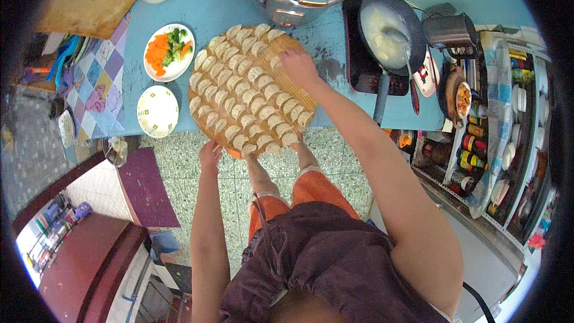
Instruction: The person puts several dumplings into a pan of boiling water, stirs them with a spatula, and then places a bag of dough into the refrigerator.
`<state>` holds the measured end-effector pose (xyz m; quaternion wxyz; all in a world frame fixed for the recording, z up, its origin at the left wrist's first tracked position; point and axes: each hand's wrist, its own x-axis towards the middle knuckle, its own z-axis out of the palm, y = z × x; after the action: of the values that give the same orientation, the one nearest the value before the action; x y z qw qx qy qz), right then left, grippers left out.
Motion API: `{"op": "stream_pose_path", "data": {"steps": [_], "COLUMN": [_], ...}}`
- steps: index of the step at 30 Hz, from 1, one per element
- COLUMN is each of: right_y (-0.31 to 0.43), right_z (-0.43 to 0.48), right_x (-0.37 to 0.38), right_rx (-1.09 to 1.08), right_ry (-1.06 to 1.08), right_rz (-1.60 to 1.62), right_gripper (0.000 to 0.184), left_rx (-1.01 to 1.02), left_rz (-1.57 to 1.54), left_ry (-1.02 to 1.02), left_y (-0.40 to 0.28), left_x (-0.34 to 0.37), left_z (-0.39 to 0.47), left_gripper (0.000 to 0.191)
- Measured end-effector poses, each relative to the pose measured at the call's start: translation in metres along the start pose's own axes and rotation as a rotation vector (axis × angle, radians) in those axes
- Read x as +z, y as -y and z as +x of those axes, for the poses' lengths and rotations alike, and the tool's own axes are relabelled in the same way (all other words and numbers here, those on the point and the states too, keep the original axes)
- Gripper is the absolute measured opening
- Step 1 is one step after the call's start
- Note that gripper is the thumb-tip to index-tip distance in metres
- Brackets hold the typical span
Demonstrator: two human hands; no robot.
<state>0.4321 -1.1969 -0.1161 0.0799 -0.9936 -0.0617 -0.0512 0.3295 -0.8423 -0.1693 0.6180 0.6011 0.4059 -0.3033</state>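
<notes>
A round wooden or bamboo board bears many pleated dumplings in curved rows, and its near edge juts over the counter's front. Over the board's upper right my right hand reaches down, its fingertips at a single dumpling. The fingers hide whether they grip it. My left hand hangs just below the board's near left rim, fingers apart, with nothing seen in it.
Left of the board are a plate of carrots and broccoli and a flower-patterned plate. A lidded steel cooker stands behind. To the right, a wok with pale liquid and a ladle sits on a black cooktop.
</notes>
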Motion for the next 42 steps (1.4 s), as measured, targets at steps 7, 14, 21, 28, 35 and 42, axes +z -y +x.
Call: {"op": "stream_pose_path", "data": {"steps": [7,14,21,28,35,42], "right_y": [-0.089,-0.208,-0.174,-0.039,-0.017,0.000], "right_z": [-0.049,-0.059,-0.032,-0.014,0.045,0.062], "right_x": [-0.112,-0.111,-0.080,-0.048,0.025,0.028], "right_rx": [0.395,0.749,0.689,0.012,-0.060,0.059], "right_ry": [-0.392,-0.058,-0.360,-0.133,-0.170,0.041], "right_rz": [0.117,-0.096,0.169,0.213,0.054,-0.103], "right_gripper": [0.010,0.014,0.017,0.018,0.027,0.025], "left_rx": [0.034,0.029,0.031,0.015,-0.015,-0.054], "left_rz": [0.076,0.091,-0.036,-0.028,0.006,-0.031], "left_ry": [-0.056,-0.126,-0.178,-0.177,-0.074,-0.047], "left_y": [0.008,0.008,0.009,0.007,-0.001,0.004], "left_x": [-0.003,0.010,0.009,0.008,0.010,-0.008], "left_z": [0.010,0.011,0.010,0.007,0.001,0.009], "left_gripper": [0.027,0.026,0.021,0.018,0.024,0.025]}}
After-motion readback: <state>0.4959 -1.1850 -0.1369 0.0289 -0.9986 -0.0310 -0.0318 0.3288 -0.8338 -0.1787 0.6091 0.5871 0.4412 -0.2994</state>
